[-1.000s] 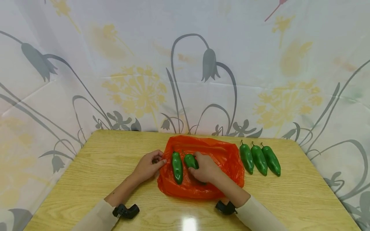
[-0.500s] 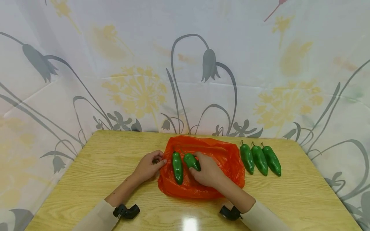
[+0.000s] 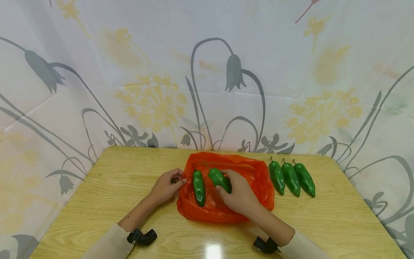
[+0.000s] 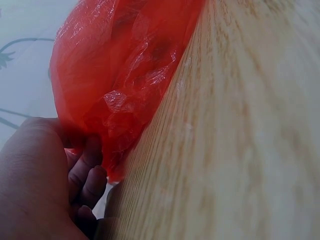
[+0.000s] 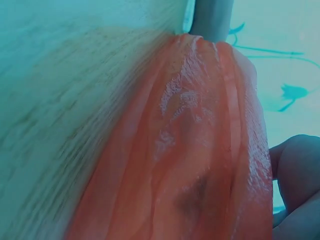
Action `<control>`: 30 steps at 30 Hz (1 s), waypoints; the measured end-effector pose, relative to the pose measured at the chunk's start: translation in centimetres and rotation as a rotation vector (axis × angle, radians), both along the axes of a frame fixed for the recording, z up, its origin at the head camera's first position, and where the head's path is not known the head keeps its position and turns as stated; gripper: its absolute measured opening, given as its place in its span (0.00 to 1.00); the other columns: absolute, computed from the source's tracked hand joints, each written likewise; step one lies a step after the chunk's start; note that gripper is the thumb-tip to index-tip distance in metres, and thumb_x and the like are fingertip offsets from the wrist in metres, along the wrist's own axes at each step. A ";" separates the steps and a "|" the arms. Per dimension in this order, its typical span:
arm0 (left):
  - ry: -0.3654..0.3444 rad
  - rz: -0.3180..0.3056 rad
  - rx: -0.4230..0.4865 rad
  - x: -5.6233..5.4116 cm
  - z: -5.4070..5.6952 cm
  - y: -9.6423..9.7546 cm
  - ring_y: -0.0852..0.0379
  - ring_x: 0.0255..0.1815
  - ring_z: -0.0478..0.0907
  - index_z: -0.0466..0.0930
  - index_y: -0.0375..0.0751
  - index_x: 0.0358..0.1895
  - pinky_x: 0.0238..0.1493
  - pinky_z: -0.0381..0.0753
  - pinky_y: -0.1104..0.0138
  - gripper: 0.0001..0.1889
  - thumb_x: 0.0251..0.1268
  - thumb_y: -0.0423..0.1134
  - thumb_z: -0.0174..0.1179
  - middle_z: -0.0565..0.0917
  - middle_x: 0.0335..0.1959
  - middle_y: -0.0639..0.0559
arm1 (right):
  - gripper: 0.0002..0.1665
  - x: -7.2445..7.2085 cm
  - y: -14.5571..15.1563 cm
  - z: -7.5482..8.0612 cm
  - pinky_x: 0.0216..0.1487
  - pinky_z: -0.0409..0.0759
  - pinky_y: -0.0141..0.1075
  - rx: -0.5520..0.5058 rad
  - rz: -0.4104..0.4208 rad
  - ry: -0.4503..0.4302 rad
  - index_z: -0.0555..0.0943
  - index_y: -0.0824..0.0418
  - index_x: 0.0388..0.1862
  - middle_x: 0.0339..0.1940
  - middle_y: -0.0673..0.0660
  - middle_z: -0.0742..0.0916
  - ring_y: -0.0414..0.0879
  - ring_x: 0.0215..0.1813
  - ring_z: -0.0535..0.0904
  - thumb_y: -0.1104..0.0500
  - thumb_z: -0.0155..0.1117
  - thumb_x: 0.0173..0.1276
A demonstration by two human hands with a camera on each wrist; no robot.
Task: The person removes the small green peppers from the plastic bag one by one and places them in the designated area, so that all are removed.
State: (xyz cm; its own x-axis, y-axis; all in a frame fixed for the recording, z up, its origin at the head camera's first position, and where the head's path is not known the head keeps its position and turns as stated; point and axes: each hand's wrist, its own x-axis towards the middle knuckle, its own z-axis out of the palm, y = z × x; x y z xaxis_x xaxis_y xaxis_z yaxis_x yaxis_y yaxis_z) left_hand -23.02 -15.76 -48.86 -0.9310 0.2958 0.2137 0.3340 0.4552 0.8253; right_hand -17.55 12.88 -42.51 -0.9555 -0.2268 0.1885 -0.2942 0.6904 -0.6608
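A red plastic bag (image 3: 255, 172) lies spread with its mouth open at the middle of the table. My left hand (image 3: 165, 186) pinches the bag's left edge; in the left wrist view the thumb and curled fingers (image 4: 91, 160) hold the film. Over the bag, my right hand (image 3: 239, 192) grips a green chili pepper (image 3: 217, 177), its stem end pointing away and to the left. Another green pepper (image 3: 198, 188) lies inside the bag, just left of the held one. In the right wrist view the bag's side (image 5: 190, 140) hides the held pepper.
Three green peppers (image 3: 291, 179) lie in a row on the wooden table (image 3: 129, 172), right of the bag. A floral cloth (image 3: 155, 54) hangs behind the table's far edge. Black wrist cameras (image 3: 142, 237) sit on both forearms.
My right hand has shifted slightly right with the gripped pepper, which tilts more and lies farther from the other pepper. The left hand has stayed in place on the bag's edge.
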 end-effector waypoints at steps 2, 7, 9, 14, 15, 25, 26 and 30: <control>-0.001 0.000 0.001 0.0 0.0 0.0 0.59 0.35 0.78 0.83 0.44 0.46 0.38 0.76 0.68 0.05 0.74 0.39 0.66 0.84 0.33 0.57 | 0.27 0.2 0.3 0.1 0.52 0.84 0.46 -0.006 -0.003 0.012 0.79 0.61 0.65 0.52 0.54 0.85 0.47 0.48 0.80 0.58 0.75 0.69; 0.003 -0.001 -0.002 -0.1 -0.2 -0.1 0.60 0.35 0.78 0.84 0.44 0.46 0.38 0.76 0.68 0.05 0.74 0.39 0.66 0.84 0.33 0.57 | 0.27 0.6 0.9 0.2 0.49 0.84 0.44 -0.024 -0.012 0.023 0.80 0.61 0.64 0.50 0.53 0.86 0.46 0.46 0.80 0.58 0.76 0.69; 0.004 0.000 -0.001 -0.1 -0.2 0.0 0.60 0.35 0.78 0.83 0.44 0.46 0.39 0.76 0.67 0.04 0.75 0.39 0.66 0.84 0.34 0.56 | 0.27 0.7 1.2 0.2 0.50 0.84 0.44 -0.029 -0.022 0.027 0.80 0.60 0.64 0.50 0.52 0.86 0.46 0.46 0.80 0.58 0.76 0.68; -0.003 0.002 0.002 0.0 0.0 0.0 0.59 0.35 0.78 0.83 0.44 0.46 0.39 0.76 0.68 0.04 0.75 0.38 0.66 0.83 0.34 0.56 | 0.28 1.0 1.9 0.3 0.49 0.84 0.42 -0.049 -0.041 0.032 0.80 0.58 0.65 0.49 0.51 0.86 0.45 0.46 0.80 0.57 0.76 0.68; -0.002 0.003 0.002 0.0 0.0 0.0 0.59 0.35 0.78 0.83 0.44 0.46 0.40 0.76 0.68 0.04 0.75 0.38 0.66 0.83 0.34 0.56 | 0.28 1.1 2.1 0.2 0.48 0.84 0.42 -0.058 -0.041 0.031 0.80 0.58 0.65 0.49 0.51 0.86 0.45 0.46 0.80 0.57 0.77 0.68; 0.005 -0.009 0.005 0.0 -0.1 0.0 0.60 0.36 0.78 0.84 0.44 0.46 0.40 0.77 0.68 0.04 0.75 0.38 0.66 0.83 0.34 0.56 | 0.26 1.4 4.0 0.5 0.39 0.84 0.35 -0.143 -0.052 0.069 0.81 0.59 0.61 0.40 0.51 0.85 0.45 0.38 0.81 0.60 0.78 0.66; 0.006 -0.007 0.003 0.0 -0.1 0.0 0.60 0.36 0.78 0.84 0.44 0.46 0.40 0.77 0.68 0.04 0.75 0.38 0.66 0.83 0.34 0.56 | 0.26 1.4 4.2 0.6 0.39 0.84 0.35 -0.147 -0.054 0.069 0.81 0.59 0.61 0.40 0.51 0.85 0.45 0.37 0.81 0.60 0.77 0.66; 0.003 -0.001 0.001 0.0 -0.1 0.1 0.59 0.36 0.78 0.84 0.44 0.46 0.40 0.77 0.68 0.04 0.74 0.38 0.67 0.83 0.35 0.56 | 0.25 1.4 4.9 1.0 0.39 0.83 0.35 -0.148 -0.066 0.067 0.81 0.59 0.62 0.41 0.52 0.86 0.44 0.38 0.80 0.59 0.76 0.67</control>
State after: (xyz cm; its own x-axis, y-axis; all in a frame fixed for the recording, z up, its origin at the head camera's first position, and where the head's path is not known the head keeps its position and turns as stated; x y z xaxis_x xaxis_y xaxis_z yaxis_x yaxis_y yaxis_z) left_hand -23.01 -15.69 -48.93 -0.9302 0.2964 0.2163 0.3366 0.4544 0.8248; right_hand -16.16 17.75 -41.48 -0.9516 -0.1296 0.2787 -0.2984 0.6065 -0.7370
